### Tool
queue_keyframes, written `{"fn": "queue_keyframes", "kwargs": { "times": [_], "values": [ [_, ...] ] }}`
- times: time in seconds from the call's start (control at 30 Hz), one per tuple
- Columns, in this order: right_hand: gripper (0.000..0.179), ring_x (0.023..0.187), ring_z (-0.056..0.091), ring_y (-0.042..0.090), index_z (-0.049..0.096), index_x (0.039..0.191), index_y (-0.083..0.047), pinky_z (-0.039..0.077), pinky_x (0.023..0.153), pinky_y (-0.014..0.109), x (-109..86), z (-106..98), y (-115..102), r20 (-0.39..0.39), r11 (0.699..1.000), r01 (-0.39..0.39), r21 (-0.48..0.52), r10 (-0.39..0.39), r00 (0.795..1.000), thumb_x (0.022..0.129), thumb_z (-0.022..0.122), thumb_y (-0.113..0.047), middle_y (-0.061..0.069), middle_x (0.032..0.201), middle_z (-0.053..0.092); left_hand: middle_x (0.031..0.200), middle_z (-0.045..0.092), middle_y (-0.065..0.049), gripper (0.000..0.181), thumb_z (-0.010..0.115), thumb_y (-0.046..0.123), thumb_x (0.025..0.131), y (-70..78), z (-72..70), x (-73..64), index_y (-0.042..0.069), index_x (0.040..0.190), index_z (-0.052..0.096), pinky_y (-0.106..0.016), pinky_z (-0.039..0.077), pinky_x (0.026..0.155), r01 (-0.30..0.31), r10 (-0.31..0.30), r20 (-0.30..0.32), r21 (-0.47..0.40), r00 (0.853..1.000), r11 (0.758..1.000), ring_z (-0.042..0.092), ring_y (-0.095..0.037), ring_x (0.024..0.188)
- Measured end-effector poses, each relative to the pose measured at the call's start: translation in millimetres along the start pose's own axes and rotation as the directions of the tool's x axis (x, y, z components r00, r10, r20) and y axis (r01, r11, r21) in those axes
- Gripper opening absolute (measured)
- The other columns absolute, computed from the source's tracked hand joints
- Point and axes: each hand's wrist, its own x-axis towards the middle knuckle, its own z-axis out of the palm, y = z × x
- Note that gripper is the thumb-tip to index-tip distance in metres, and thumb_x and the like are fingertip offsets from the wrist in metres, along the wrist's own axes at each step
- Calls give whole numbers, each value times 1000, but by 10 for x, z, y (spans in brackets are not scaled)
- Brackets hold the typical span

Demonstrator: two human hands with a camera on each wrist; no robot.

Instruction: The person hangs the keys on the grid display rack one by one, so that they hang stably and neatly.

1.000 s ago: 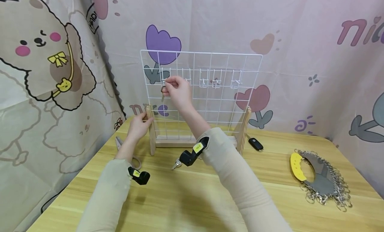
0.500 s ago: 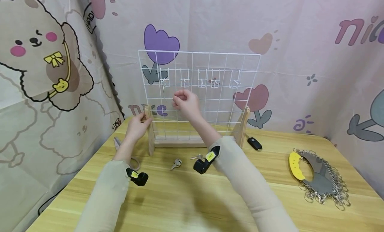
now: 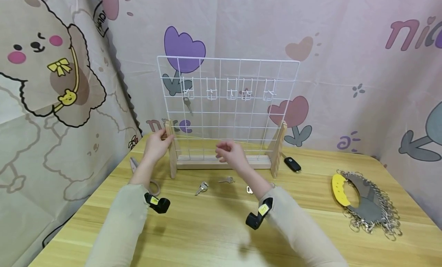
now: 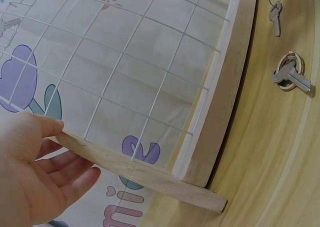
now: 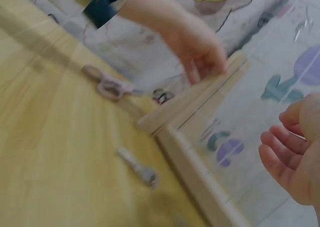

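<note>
A white wire grid rack (image 3: 228, 59) stands on a wooden base (image 3: 222, 164), with several white hooks in a row near its top. My left hand (image 3: 157, 146) holds the left wooden leg (image 3: 172, 159), thumb on one side and fingers on the other. From the leftmost hook hangs a key (image 3: 187, 104). My right hand (image 3: 234, 155) is in the air before the lower grid, fingers loosely bent with nothing in them. On the table below lie a key with a ring (image 3: 202, 188), a second key (image 3: 226, 180) and another small metal piece (image 3: 249, 189), partly behind my right forearm.
A black car key (image 3: 292, 164) lies beside the right leg. Farther right is a grey plate with a yellow handle (image 3: 340, 191), edged with several metal rings. Scissors (image 5: 111, 85) lie by my left forearm. A printed cloth hangs behind the table.
My right hand has let go of the key, which now hangs on the leftmost hook, and has come down and right. The left hand keeps its hold on the leg.
</note>
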Motion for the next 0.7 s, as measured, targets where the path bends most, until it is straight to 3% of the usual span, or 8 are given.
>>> {"fn": "queue_keyframes", "kwargs": {
  "times": [0.2, 0.43, 0.7],
  "values": [
    [23, 82, 64, 27, 57, 107, 13, 55, 71, 37, -131, 61, 321, 43, 998, -48, 30, 46, 998, 86, 59, 2, 21, 94, 63, 130, 46, -30, 54, 45, 27, 97, 9, -16, 2, -8, 137, 36, -48, 34, 101, 23, -23, -2, -7, 1000, 1000, 42, -41, 122],
    [23, 71, 60, 18, 57, 104, 14, 55, 66, 35, -211, 200, 620, 138, 997, -76, -12, 77, 987, 85, 60, 3, 15, 87, 63, 130, 45, -30, 56, 43, 32, 98, 0, -17, -7, -8, 137, 36, -48, 34, 101, 24, -24, -4, -8, 1000, 1000, 41, -41, 122],
    [17, 71, 54, 10, 65, 95, 2, 46, 60, 21, -308, 319, 748, 246, 976, 27, -217, 28, 969, 80, 70, -4, 3, 83, 63, 132, 43, -31, 57, 42, 32, 98, 10, -12, -12, -9, 137, 34, -48, 33, 103, 27, -27, 3, -25, 1000, 999, 39, -41, 124]
  ]
}}
